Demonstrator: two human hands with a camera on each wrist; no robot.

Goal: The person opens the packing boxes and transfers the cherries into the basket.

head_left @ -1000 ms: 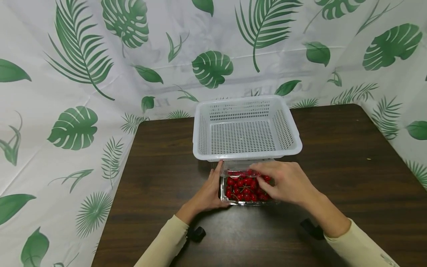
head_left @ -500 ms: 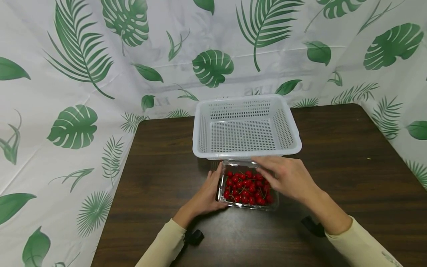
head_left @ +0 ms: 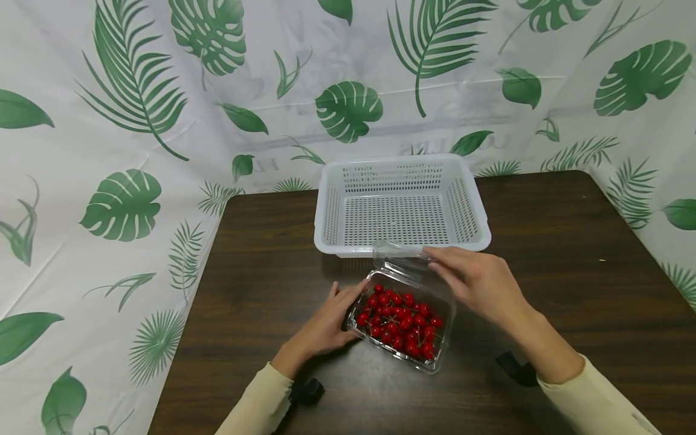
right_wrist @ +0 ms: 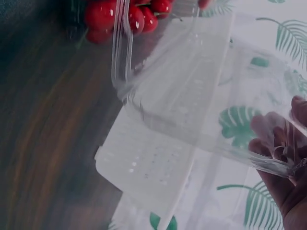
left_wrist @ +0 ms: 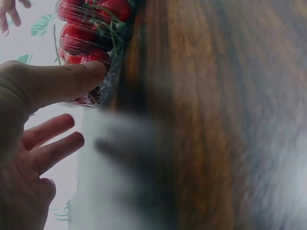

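Observation:
A clear plastic clamshell box [head_left: 447, 341] full of red cherries [head_left: 401, 319] with green stems sits on the table, turned at an angle. Its hinged lid [head_left: 399, 257] stands raised at the back. My right hand [head_left: 483, 283] pinches the lid's right edge between thumb and fingers; the right wrist view shows the see-through lid [right_wrist: 206, 100] running into that grip. At the box's left end, my left hand [head_left: 324, 323] holds it between the thumb and forefinger. In the left wrist view the thumb [left_wrist: 62, 81] presses the side wall, other fingers spread away from it.
A white perforated plastic basket [head_left: 322, 217] stands just behind the box, nothing in it. The dark wood-grain table [head_left: 261, 266] reaches back to a white curtain [head_left: 283, 139] printed with green leaves.
The lid has swung up and back from over the cherries, with my right hand on its edge. The box has turned clockwise and come nearer, and my left hand has shifted slightly left with it.

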